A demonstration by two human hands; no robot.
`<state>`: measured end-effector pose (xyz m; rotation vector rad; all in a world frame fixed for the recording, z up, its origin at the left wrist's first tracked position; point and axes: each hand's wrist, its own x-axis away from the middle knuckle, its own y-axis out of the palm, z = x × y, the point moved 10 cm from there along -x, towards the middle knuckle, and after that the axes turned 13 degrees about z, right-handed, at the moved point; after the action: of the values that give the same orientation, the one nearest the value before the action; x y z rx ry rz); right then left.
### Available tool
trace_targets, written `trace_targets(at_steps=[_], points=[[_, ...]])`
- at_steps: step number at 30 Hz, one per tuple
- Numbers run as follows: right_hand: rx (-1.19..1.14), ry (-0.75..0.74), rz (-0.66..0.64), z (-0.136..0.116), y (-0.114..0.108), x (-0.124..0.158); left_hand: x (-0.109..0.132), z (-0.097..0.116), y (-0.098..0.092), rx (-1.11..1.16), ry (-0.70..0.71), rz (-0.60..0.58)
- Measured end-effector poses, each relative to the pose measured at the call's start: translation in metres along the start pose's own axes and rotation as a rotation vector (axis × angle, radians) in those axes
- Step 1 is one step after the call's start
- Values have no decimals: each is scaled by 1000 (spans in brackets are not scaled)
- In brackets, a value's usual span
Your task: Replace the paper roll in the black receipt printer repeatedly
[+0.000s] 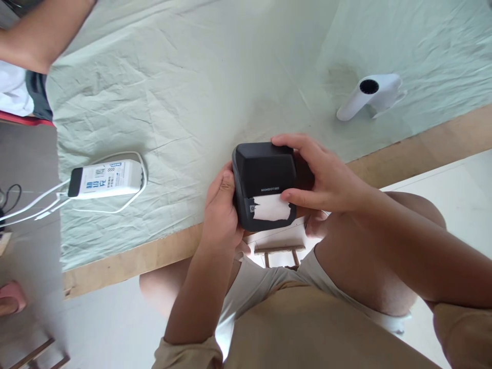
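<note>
Between my two hands is a black label printer [265, 169], held at the table's front edge. White lettering that looks like "NIIMBOT" runs across its top. Below the lettering is a torn white paper patch [272, 208]. My left hand [223, 210] is closed around the printer's left side, thumb on the edge. My right hand [315, 177] grips the right side, with one finger over the top right corner and the thumb by the paper's upper right edge. The printer's underside and some fingertips are hidden.
A pale green cloth [184, 102] covers the table, whose wooden edge [134, 262] runs along the front. To the left lies a white power bank-like block [105, 179] with cables. A white handheld device [361, 97] rests at the right. Another person's arm [42, 36] reaches in at upper left.
</note>
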<state>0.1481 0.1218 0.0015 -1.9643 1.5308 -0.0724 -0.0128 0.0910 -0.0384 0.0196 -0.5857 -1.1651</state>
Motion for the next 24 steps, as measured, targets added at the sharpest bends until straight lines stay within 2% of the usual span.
trace_targets(at_steps=[5, 9, 12, 15, 17, 24], points=[[114, -16, 100, -6, -11, -1, -1, 0, -1, -34, 12, 22], [195, 26, 156, -11, -20, 1, 1, -1, -2, -75, 10, 31], [137, -36, 219, -23, -24, 3, 4, -3, -1, -98, -37, 37], [104, -212, 339, -41, -30, 7, 7, -4, -2, -155, -102, 75], [105, -272, 418, -46, -34, 9, 9, -4, -2, -195, -124, 99], [-91, -197, 520, -32, -42, 12, 9, 0, -3, -214, -70, 107]])
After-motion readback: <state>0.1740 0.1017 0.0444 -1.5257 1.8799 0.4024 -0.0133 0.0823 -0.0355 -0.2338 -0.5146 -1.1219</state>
